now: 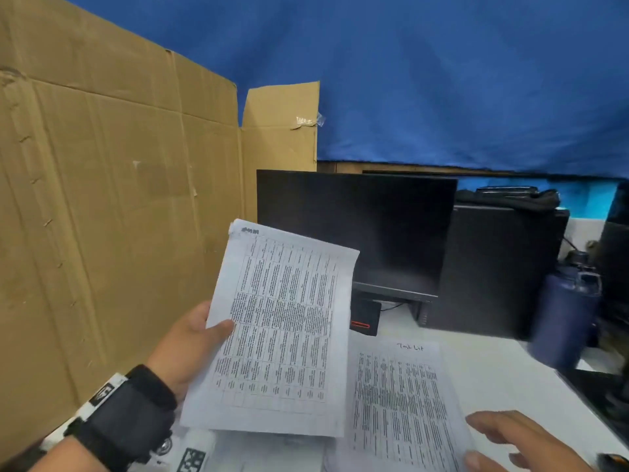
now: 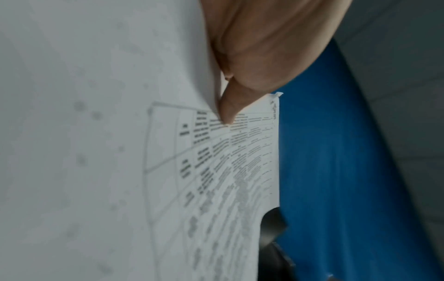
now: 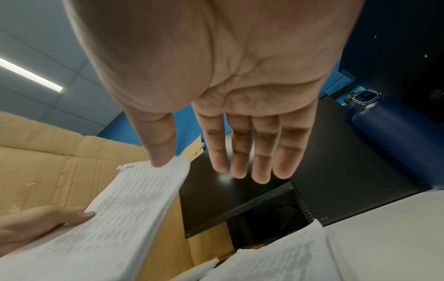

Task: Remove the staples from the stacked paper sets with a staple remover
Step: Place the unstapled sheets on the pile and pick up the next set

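Note:
My left hand (image 1: 190, 338) holds a stapled paper set (image 1: 282, 321) up off the desk, thumb on the printed front, fingers behind. The set carries a printed table, and its top left corner (image 1: 235, 229) is crumpled. In the left wrist view my thumb (image 2: 228, 112) presses on the sheet (image 2: 216, 171). A second paper set (image 1: 398, 403) headed with handwriting lies flat on the white desk (image 1: 493, 369). My right hand (image 1: 520, 444) hovers open at the lower right beside it, with straight fingers (image 3: 240, 152) holding nothing. No staple remover shows clearly.
A tall cardboard sheet (image 1: 119, 199) stands at the left. A dark monitor (image 1: 357, 229) and a black box (image 1: 493, 267) stand behind the papers. A dark blue bottle (image 1: 565, 315) stands at the right. More papers (image 1: 238, 454) lie under the held set.

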Demonstrator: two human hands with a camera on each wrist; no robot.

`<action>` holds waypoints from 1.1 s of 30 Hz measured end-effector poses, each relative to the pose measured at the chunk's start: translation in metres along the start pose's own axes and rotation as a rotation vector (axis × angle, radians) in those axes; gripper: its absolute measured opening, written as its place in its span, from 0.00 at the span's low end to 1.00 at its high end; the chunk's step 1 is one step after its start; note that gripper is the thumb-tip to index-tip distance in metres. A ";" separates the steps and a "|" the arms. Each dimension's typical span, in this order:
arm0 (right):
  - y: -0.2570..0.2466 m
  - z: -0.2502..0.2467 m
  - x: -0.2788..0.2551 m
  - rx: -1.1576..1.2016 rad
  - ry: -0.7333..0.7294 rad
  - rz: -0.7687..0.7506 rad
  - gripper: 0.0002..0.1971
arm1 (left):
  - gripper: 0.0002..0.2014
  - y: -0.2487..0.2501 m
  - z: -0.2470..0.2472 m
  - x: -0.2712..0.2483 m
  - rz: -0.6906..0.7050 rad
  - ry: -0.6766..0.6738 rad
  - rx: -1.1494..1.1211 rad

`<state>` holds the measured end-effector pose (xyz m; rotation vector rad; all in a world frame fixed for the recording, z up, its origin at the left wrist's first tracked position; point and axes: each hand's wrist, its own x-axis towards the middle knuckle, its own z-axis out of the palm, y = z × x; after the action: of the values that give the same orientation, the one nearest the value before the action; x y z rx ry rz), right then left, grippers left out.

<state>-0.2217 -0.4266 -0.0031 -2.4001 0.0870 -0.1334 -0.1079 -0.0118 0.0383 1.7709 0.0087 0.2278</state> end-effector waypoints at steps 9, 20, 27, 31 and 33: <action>-0.059 -0.018 -0.017 0.535 0.135 -0.073 0.13 | 0.14 0.041 0.092 -0.072 -0.044 -0.419 -0.066; -0.042 -0.019 -0.009 0.432 0.078 -0.032 0.14 | 0.12 0.057 0.109 -0.070 -0.126 -0.292 -0.459; -0.046 -0.001 -0.011 0.544 0.001 -0.009 0.10 | 0.13 0.054 0.097 -0.079 -0.156 -0.229 -0.509; -0.050 0.003 -0.019 0.728 0.201 0.017 0.10 | 0.12 0.049 0.094 -0.086 -0.168 -0.244 -0.474; -0.052 0.003 -0.022 0.791 0.246 0.025 0.09 | 0.12 0.046 0.095 -0.091 -0.183 -0.289 -0.471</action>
<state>-0.2416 -0.3842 0.0280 -1.5859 0.1470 -0.3752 -0.1877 -0.1257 0.0513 1.3094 -0.0840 -0.1519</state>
